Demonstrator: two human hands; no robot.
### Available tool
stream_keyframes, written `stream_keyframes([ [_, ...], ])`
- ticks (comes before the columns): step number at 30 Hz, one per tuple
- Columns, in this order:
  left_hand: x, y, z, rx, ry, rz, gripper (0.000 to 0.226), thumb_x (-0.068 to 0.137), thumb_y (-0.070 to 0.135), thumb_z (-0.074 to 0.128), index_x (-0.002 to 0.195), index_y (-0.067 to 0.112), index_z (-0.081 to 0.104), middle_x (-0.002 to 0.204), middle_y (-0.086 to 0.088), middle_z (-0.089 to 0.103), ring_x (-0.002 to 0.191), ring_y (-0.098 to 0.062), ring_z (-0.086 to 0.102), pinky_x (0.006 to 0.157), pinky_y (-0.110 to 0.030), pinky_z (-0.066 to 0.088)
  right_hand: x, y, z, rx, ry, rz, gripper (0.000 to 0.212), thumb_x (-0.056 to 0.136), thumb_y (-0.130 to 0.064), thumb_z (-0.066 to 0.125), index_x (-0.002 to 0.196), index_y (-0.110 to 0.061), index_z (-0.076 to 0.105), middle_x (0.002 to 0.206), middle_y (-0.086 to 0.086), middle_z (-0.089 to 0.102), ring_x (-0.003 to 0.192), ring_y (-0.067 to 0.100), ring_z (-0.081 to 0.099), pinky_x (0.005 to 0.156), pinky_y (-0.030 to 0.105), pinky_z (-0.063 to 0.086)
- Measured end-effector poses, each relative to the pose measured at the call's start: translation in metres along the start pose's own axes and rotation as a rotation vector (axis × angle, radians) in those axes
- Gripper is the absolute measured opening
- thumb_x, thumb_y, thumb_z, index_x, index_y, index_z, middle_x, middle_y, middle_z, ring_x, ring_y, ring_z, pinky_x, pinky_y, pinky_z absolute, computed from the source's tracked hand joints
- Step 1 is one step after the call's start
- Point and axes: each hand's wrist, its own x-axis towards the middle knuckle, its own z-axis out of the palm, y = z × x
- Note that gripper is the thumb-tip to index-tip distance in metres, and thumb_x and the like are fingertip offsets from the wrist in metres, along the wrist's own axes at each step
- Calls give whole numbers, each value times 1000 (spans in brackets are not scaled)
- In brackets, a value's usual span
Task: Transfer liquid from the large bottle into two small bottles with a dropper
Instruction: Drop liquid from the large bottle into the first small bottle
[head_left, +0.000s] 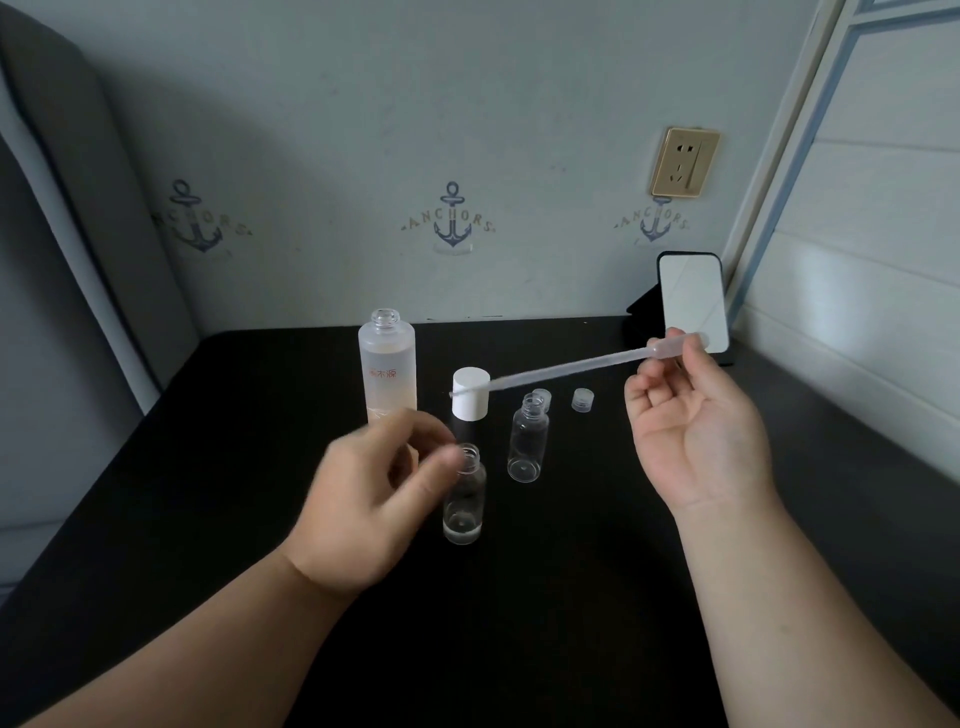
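On the black table (571, 597), the large frosted bottle (387, 364) stands open-necked toward the far left, with pale liquid inside and orange lettering on its side. Just to its right sits a white cap (470, 392). Nearer the person, a small clear bottle (464, 499) stands uncapped with a little liquid at its bottom; a second small clear bottle (528, 447), also uncapped, stands to the right and slightly farther back. Two small clear lids (583, 400) lie beyond it, one partly hidden behind its neck.

The right hand (696, 431) is raised, palm up, and pinches the bulb end of a translucent plastic dropper (571, 366) between thumb and fingertips. The dropper lies nearly level, its thin tip reaching left in front of the white cap, above the table and apart from all the bottles.

The left hand (374, 499) is blurred, hovering at the nearer small bottle's neck with fingers loosely curled; whether thumb and forefinger actually touch the neck cannot be told.

Against the far wall on the right leans a smartphone (691, 306) on a dark stand, below a gold wall socket (684, 162)
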Motion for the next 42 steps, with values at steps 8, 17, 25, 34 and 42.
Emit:
stream_keyframes([
  [8,11,-13,-6,-17,395,-339,61,88,36,69,141,28,40,130,9,53,115,-5,54,94,-29,47,-1,7,3,-76,-44,2,13,85,-19,73,95,-12,77,92,5,74,77,13,70,74,27,57],
  [17,19,-28,4,134,192,-442,48,88,45,68,130,40,45,92,30,56,81,10,59,55,-8,39,-4,8,7,-90,-70,-29,20,84,-19,73,102,-9,71,94,7,75,82,17,72,75,28,58],
  [25,16,-20,1,74,180,-405,45,86,40,73,105,64,41,97,29,61,91,11,60,63,-12,46,-5,5,9,-84,-78,-76,21,86,-23,72,99,-8,67,94,2,74,85,13,72,78,25,56],
  [34,18,-16,0,142,159,-357,57,86,34,74,98,78,39,102,47,52,93,7,58,75,-26,51,-5,2,9,-126,-50,-114,10,97,-16,64,94,-11,72,90,2,74,83,15,72,76,26,57],
  [42,16,-28,0,295,212,-296,50,85,26,76,125,46,55,105,26,55,97,4,50,75,-12,35,-6,-4,10,-199,-63,-193,5,94,-17,64,94,-12,64,85,-3,73,75,9,65,76,22,53],
])
